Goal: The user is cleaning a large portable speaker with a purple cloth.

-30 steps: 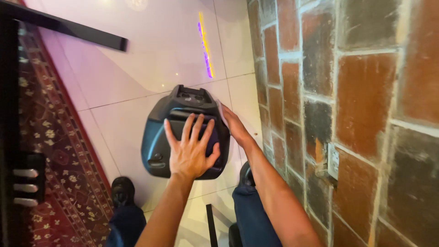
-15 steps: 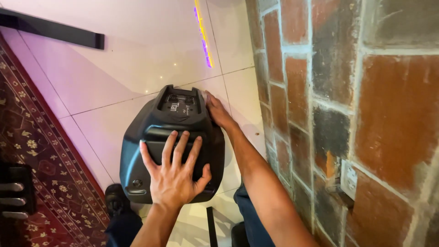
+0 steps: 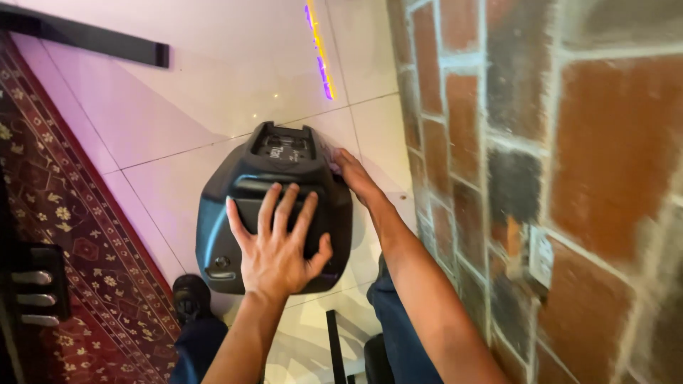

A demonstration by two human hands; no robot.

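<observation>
A bulky black moulded-plastic speaker box (image 3: 274, 206), rounded at the corners and matt all over, stands on the glossy white tiled floor (image 3: 213, 85) close to the wall, seen from above and behind. Its top narrows to a recessed panel with small controls, its back has a shallow moulded hollow, and a small round fitting sits low near one corner. The left hand (image 3: 277, 249) lies flat and spread against that hollow, fingers fanned and thumb out, pressing on the casing rather than closing round anything. The right hand (image 3: 353, 173) reaches along the box's far side by the top edge, palm against the plastic; whether its fingers curl round the edge I cannot tell. Just to the right rises a rough brick wall (image 3: 541, 142) of rust-red and dark blocks with pale mortar lines, leaving only a narrow strip of tile between box and brick, while a small pale wall plate (image 3: 541, 256) sits low on it. To the left the tiles run open until they meet a dark red patterned carpet (image 3: 64, 213) with a woven floral border. A black bar (image 3: 92, 44) crosses the floor farther off, and a streak of coloured light reflects in the tiles beyond the box.
</observation>
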